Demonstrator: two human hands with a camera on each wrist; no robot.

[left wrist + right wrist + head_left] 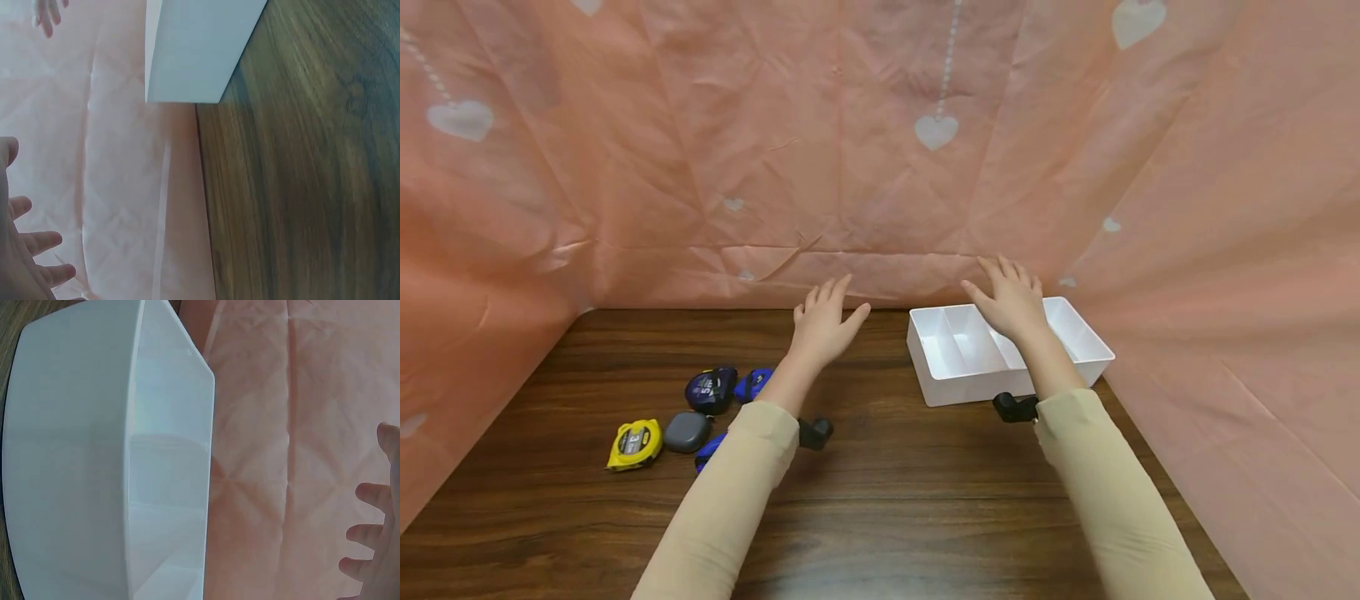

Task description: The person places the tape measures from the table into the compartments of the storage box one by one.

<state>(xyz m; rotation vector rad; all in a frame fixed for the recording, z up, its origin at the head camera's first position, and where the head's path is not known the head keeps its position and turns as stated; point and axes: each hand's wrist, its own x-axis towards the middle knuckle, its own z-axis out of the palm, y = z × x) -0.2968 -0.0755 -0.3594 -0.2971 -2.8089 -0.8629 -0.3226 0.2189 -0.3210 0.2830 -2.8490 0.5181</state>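
My left hand (822,329) is held out above the table with its fingers spread, holding nothing. To its left lie several tape measures: a yellow one (635,444), a dark blue one (711,390) and bright blue ones (752,384), partly hidden by my left arm. Among them is a dark grey rounded case (687,432). My right hand (1013,304), also spread and holding nothing, hovers over the white divided box (973,385) and hides part of its compartments. In the right wrist view the box wall (69,450) fills the left side, apart from my fingers (369,536).
The brown wood-grain table (880,517) ends at a pink cloth (850,167) with white hearts, which hangs at the back and both sides. The box stands near the back right, close to the cloth. A black wrist mount (815,433) juts from my left wrist.
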